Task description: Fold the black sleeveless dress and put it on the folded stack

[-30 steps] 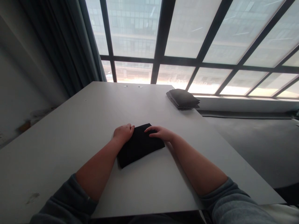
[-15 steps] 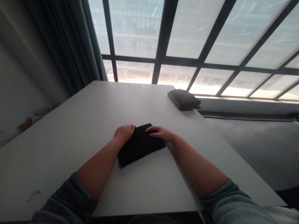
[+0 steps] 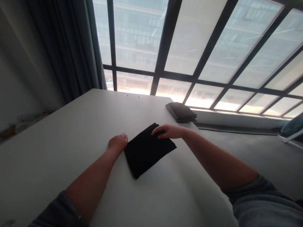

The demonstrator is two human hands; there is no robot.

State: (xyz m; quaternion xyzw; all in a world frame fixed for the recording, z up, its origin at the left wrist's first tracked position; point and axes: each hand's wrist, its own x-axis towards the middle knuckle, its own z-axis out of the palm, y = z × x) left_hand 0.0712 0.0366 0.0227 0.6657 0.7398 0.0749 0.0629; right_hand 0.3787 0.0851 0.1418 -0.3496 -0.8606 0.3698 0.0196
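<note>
A flat black folded piece, apparently cloth [image 3: 146,154], lies at an angle above the white table. My right hand [image 3: 169,130] is at its upper right edge, with fingers bent over the top face. What the underside of that hand does is hidden. Just beyond the piece's left corner is my left hand [image 3: 118,142], its fingers curled in and nothing visible inside them. Whether it still brushes the corner is hard to make out.
Toward the table's far right corner sits a stack of similar dark pieces [image 3: 181,112]. The white table [image 3: 101,119] runs up to a large window [image 3: 134,44]. A dark curtain [image 3: 68,47] hangs at the left, and a grey floor [image 3: 236,148] shows to the right.
The black cloth has moved a little right and turned counterclockwise along with my right hand. My left hand has slid left, off its top edge. The camera view has tilted up and shifted.
</note>
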